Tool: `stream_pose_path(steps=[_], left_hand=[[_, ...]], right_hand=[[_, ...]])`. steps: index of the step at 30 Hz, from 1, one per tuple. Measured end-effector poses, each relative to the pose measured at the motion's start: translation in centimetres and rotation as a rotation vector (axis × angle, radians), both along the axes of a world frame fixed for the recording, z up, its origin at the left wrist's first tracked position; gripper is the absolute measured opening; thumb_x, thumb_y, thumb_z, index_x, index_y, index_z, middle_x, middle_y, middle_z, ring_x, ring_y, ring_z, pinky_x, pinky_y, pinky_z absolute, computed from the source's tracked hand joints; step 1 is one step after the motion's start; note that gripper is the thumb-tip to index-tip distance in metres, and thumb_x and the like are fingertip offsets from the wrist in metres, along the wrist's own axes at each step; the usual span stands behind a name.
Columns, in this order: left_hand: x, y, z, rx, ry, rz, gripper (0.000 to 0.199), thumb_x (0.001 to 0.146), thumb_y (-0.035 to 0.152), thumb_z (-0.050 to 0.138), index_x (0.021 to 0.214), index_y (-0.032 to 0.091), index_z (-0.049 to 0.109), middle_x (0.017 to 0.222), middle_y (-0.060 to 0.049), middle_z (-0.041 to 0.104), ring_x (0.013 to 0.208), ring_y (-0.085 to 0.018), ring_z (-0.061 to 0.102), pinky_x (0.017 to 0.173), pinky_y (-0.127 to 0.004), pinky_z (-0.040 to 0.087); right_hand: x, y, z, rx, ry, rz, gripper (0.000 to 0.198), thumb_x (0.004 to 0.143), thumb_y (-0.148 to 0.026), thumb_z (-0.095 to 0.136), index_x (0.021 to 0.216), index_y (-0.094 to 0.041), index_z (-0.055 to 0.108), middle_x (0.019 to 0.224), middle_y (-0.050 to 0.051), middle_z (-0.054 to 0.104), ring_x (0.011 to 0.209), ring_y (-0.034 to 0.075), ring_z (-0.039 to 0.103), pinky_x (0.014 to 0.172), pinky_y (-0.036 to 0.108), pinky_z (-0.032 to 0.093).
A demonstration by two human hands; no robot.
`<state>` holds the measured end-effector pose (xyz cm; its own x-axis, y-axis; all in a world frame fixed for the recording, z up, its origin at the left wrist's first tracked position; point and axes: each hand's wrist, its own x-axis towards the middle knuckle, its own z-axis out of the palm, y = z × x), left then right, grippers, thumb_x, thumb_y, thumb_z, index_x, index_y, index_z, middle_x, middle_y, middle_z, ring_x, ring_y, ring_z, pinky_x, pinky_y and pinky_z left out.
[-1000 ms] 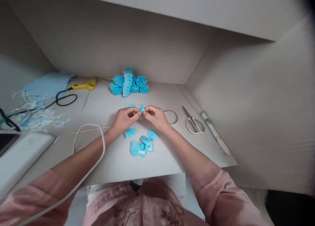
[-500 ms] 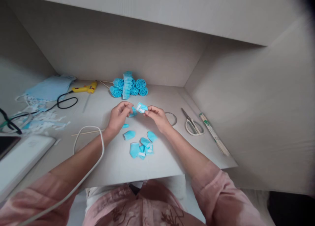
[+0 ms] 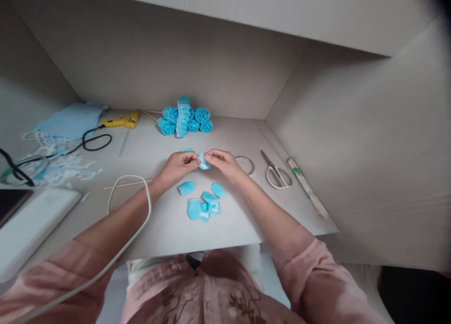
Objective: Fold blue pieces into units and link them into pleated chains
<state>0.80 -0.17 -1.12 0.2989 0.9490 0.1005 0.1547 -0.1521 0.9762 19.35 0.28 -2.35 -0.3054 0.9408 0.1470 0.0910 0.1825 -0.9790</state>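
Note:
Between my two hands is a small blue petal piece [image 3: 203,163] with a white strip on it. My left hand [image 3: 179,168] pinches its left side, and my right hand [image 3: 223,164] pinches its upper right side. Just behind my left hand, part of another blue piece [image 3: 188,150] shows on the table. Nearer to me lie several loose blue petal pieces [image 3: 193,208], some with white strips. Beside my right hand rests a roll of tape [image 3: 245,165], seen as a thin ring.
Blue rosettes [image 3: 202,114] on sticks lie at the back. A yellow glue gun [image 3: 121,121], blue masks [image 3: 68,121] and white scraps [image 3: 66,169] are left. Scissors [image 3: 276,172] and packed sticks [image 3: 306,186] lie right. A white cable [image 3: 149,197] crosses my left forearm; a power bank [image 3: 38,220] sits near left.
My left hand has moved right and taken hold of the petal piece, which my right hand held alone before. The view has shifted slightly.

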Motion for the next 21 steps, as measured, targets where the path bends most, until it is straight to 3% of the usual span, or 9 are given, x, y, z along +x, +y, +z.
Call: stream_pose_path(steps=[3, 9, 16, 21], left_hand=[[0.2, 0.0, -0.1, -0.009, -0.038, 0.038, 0.026, 0.067, 0.041, 0.068, 0.065, 0.016, 0.060, 0.056, 0.002, 0.054, 0.053, -0.009, 0.047, 0.053, -0.022, 0.036], [0.1, 0.2, -0.3, -0.110, -0.158, 0.055, 0.023, 0.066, 0.038, 0.068, 0.068, 0.016, 0.061, 0.057, 0.002, 0.055, 0.054, -0.010, 0.049, 0.054, -0.022, 0.038], [0.0, 0.4, -0.6, -0.069, -0.087, 0.050, 0.024, 0.067, 0.038, 0.067, 0.069, 0.016, 0.058, 0.063, 0.001, 0.058, 0.057, -0.011, 0.052, 0.054, -0.024, 0.044], [0.1, 0.4, -0.7, -0.029, -0.043, 0.053, 0.024, 0.069, 0.038, 0.065, 0.067, 0.016, 0.057, 0.061, 0.002, 0.054, 0.055, -0.010, 0.050, 0.054, -0.024, 0.042]], right_hand=[[-0.2, 0.0, -0.3, 0.011, -0.026, 0.017, 0.030, 0.074, -0.047, 0.068, 0.079, -0.018, 0.062, 0.075, 0.000, 0.062, 0.070, 0.013, 0.053, 0.068, 0.024, 0.042], [-0.2, -0.1, -0.5, 0.043, -0.075, 0.068, 0.026, 0.078, -0.043, 0.064, 0.075, -0.018, 0.057, 0.068, -0.004, 0.053, 0.063, 0.010, 0.047, 0.063, 0.023, 0.036], [-0.2, -0.5, 0.4, -0.032, 0.007, 0.071, 0.028, 0.078, -0.045, 0.065, 0.083, -0.018, 0.065, 0.079, 0.000, 0.063, 0.075, 0.013, 0.055, 0.075, 0.026, 0.041], [-0.3, -0.4, 0.0, 0.009, -0.065, 0.032, 0.027, 0.077, -0.044, 0.064, 0.078, -0.017, 0.062, 0.071, -0.002, 0.058, 0.065, 0.011, 0.048, 0.065, 0.024, 0.037]])
